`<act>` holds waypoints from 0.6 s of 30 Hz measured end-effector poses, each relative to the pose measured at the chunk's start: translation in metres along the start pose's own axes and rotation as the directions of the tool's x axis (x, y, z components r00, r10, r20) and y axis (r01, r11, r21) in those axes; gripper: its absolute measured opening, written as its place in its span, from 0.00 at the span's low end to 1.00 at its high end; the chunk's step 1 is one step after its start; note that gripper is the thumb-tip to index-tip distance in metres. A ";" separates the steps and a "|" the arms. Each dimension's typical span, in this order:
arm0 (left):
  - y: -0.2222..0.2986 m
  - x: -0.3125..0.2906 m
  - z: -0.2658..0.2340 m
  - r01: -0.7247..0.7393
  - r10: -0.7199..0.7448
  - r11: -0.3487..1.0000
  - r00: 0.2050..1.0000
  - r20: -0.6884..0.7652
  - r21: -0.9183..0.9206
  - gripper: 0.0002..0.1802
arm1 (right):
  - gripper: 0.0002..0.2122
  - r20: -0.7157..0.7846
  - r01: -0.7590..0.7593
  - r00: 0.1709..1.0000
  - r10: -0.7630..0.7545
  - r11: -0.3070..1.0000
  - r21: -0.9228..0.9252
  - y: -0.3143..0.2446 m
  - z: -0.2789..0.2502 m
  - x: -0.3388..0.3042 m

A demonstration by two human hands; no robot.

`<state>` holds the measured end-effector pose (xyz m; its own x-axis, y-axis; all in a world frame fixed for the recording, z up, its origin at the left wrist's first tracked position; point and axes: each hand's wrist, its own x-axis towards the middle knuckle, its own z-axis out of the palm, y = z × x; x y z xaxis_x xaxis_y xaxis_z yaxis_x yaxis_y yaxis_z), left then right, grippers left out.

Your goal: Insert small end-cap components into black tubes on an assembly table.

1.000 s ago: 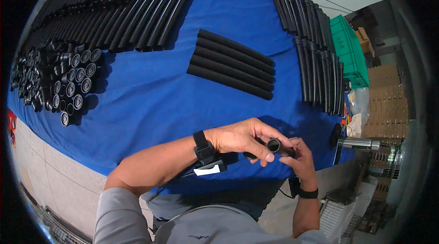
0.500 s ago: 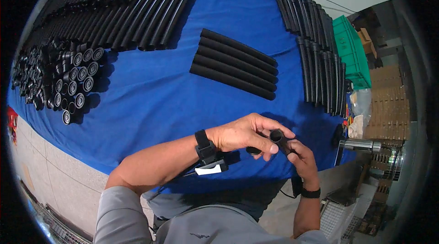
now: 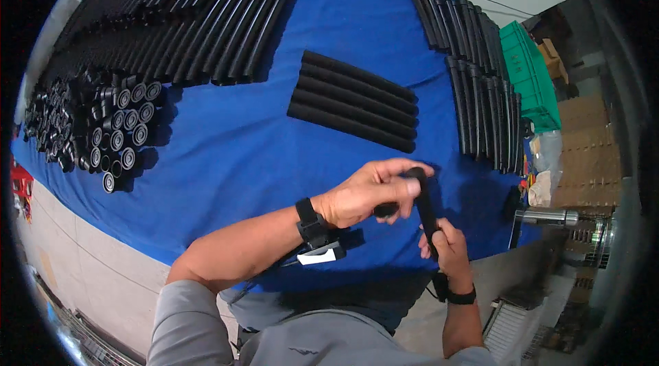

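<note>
A black tube [image 3: 426,209] is held between my two hands above the near edge of the blue cloth. My left hand [image 3: 367,194] pinches its upper end with thumb and fingers. A round black piece [image 3: 386,209], like one of the loose caps, shows tucked under the same hand's fingers. Lower down, my right hand [image 3: 449,249] is closed around the tube's other end. Beyond my hands, several black tubes [image 3: 353,102] lie side by side on the cloth. What covers the held tube's upper end is hidden by my left fingers.
Black caps [image 3: 127,119] are heaped at the left, beneath long rows of black tubes [image 3: 226,37]. More tubes with wider ends [image 3: 484,105] lie at the right, beside a green crate [image 3: 528,74]. A metal cylinder [image 3: 549,218] juts out at the right edge of the blue cloth [image 3: 226,133].
The tube has swung from nearly end-on to showing its length. My right hand has slid down toward me, while my left stays at the upper end. The whole view has shifted slightly.
</note>
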<state>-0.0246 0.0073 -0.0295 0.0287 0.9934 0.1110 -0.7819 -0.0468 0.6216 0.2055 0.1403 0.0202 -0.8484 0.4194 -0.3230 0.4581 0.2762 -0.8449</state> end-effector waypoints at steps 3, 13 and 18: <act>-0.002 0.004 -0.005 -0.143 0.073 0.921 0.977 -0.200 -0.363 0.19 | 0.09 -0.115 -0.074 0.989 0.094 0.984 0.164 -0.002 0.012 -0.012; -0.008 0.004 -0.008 -0.157 0.056 0.927 0.956 -0.288 -0.341 0.20 | 0.13 -0.063 -0.017 0.997 0.043 0.928 0.373 -0.005 0.024 -0.042; -0.005 0.004 -0.007 -0.060 -0.031 0.934 0.968 -0.249 -0.352 0.26 | 0.13 -0.066 -0.024 0.996 0.057 0.906 0.424 -0.003 0.027 -0.042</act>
<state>-0.0247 0.0124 -0.0376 -0.1027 0.9892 -0.1050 -0.9512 -0.0668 0.3013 0.2327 0.0979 0.0250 -0.8015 0.4909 -0.3415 0.3225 -0.1262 -0.9381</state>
